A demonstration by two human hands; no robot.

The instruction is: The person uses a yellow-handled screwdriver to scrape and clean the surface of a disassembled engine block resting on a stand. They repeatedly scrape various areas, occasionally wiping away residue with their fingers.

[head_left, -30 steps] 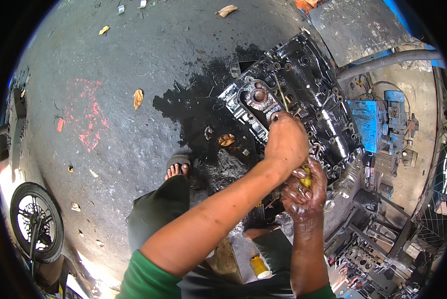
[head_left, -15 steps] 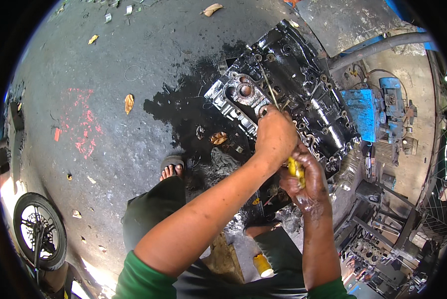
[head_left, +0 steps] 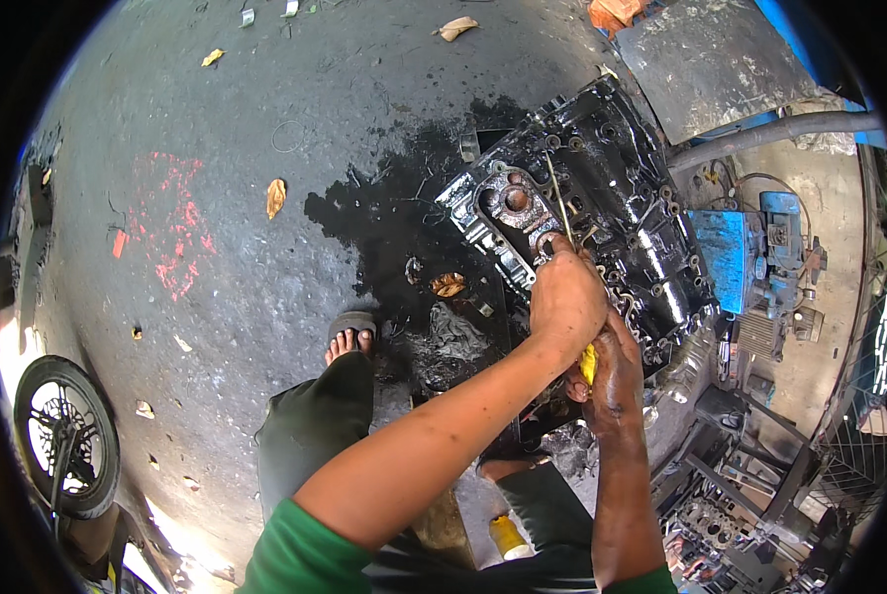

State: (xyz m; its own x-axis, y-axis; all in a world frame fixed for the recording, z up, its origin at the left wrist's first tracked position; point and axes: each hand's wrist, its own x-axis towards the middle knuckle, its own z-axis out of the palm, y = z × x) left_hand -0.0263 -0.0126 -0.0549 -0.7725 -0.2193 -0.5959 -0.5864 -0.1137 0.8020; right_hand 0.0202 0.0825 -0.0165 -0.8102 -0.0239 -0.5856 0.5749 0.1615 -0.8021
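Note:
An oily black engine block lies on the floor in front of me. A long thin screwdriver with a yellow handle slants across it, its far end against the block's top. My left hand is closed round the shaft, near a round bore in the metal end plate. Just below, my wet, dark-stained right hand grips the yellow handle, part of which shows between the fingers. The left hand and wrist cover the middle of the tool.
Dark oil stains the floor left of the block, with dry leaves on it. A blue machine stands to the right, below a grey pipe. A yellow container lies between my legs. A wheel is at far left.
The whole view has shifted, so the block sits farther right and lower. My right hand has come closer to the left, and less of the yellow handle shows. Both hands keep their grip.

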